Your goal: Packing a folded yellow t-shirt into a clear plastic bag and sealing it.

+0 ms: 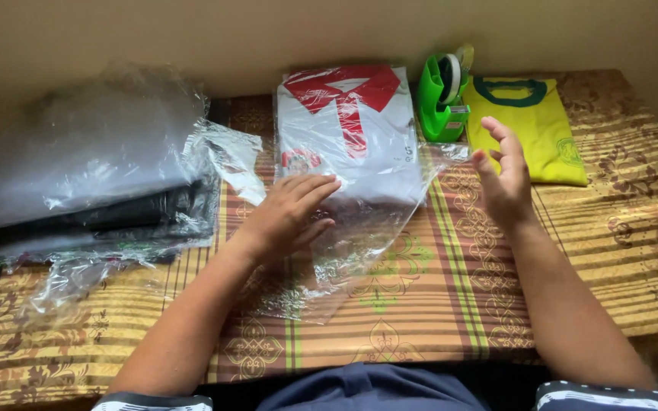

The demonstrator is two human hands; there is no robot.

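Note:
A folded white shirt with a red collar (348, 129) lies inside a clear plastic bag (359, 236) in the middle of the table. My left hand (287, 213) rests flat on the bag's near part, fingers touching the shirt's lower edge. My right hand (504, 171) hovers open to the right of the bag, fingers spread, holding nothing. It is close to a green tape dispenser (439, 99) and a folded yellow shirt with a green collar (531, 129).
A stack of clear plastic bags over dark folded clothes (93, 175) fills the left side. The table carries a gold and brown patterned cloth (618, 228). A plain wall runs behind the table.

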